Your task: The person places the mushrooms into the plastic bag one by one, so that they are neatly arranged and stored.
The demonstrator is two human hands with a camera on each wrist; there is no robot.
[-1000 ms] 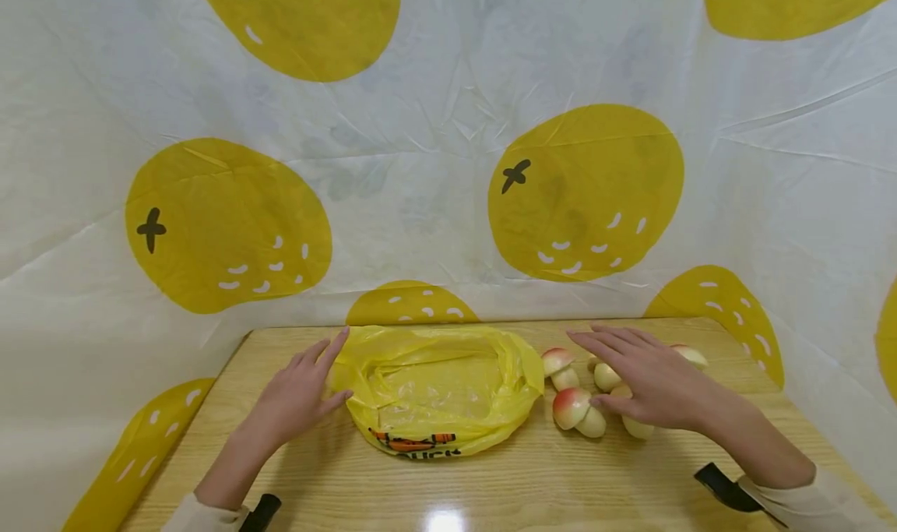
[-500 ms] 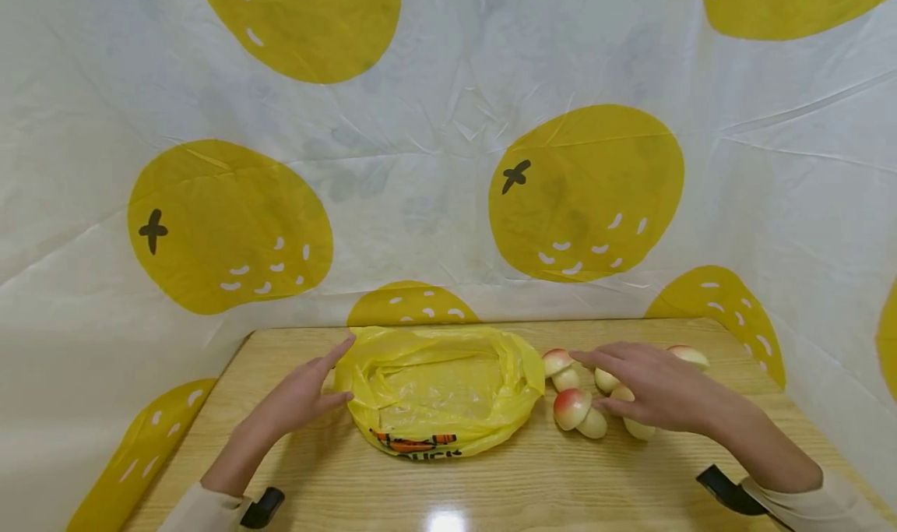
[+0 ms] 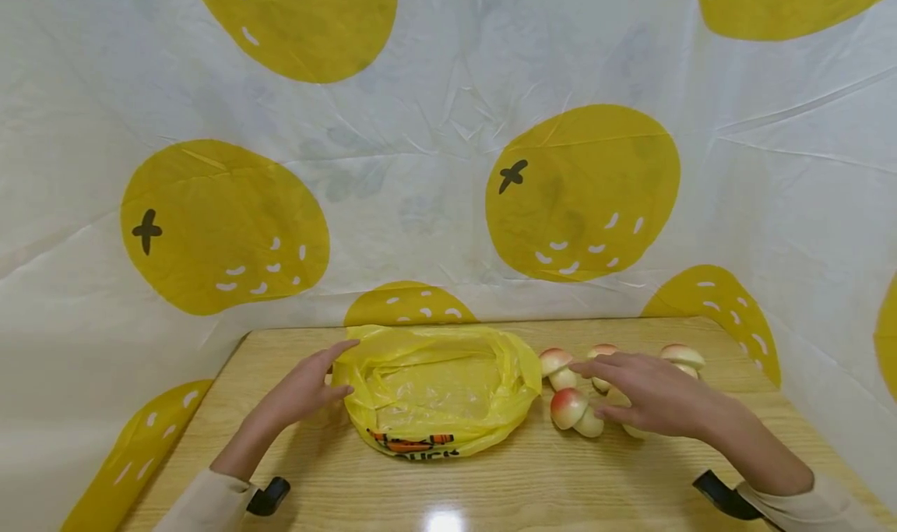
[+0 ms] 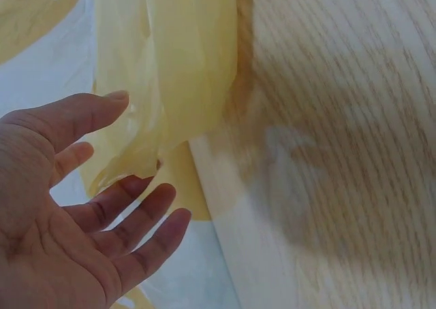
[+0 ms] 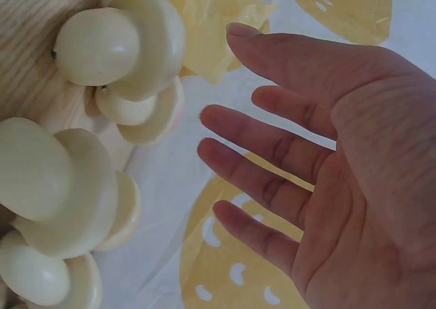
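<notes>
A yellow plastic bag lies on the wooden table with its mouth spread and dark lettering on its front. At its left rim is my left hand, fingers loosely bent, holding nothing. In the left wrist view, the fingertips are right by the bag's side; whether they touch it I cannot tell. My right hand hovers over several toy mushrooms with red-tinged caps, its fingers spread and relaxed. One mushroom sits left of the thumb. In the right wrist view, pale mushrooms stand apart from the open palm.
A second mushroom stands close to the bag's right side, and another lies farther right. The wooden table ends at a white cloth printed with big yellow fruit, hanging behind and at both sides.
My right hand has lowered a little, uncovering a mushroom cap behind it. The left fingers have dipped slightly and come inward at the bag's rim. Bag and mushrooms stay put.
</notes>
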